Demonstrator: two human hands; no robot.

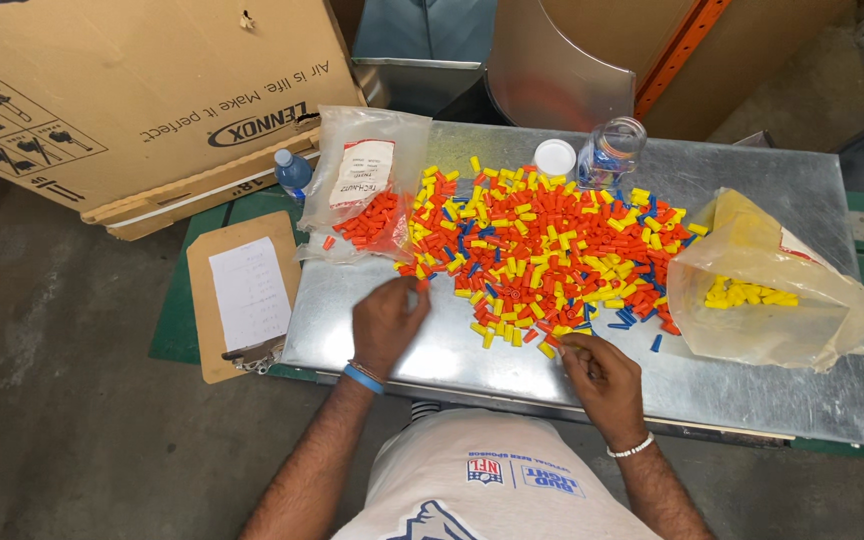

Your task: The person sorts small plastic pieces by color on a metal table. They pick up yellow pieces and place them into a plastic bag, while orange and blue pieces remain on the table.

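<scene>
Clipboard (242, 295): lies left of the metal table (752, 400).
Left hand (389, 320): fingers pinched narrow at an orange cap near the clear bag (372, 185) of orange ones.
Pile of caps (542, 245): mid-table; small, light, hard plastic, likely slippery, best pinched at the sides.
Right hand (602, 375): fingertips closed on caps at the pile's near edge.
Yellow bag (762, 285): far right.

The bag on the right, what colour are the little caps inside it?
Yellow. The caps in the clear bag show best in the head view.
</scene>
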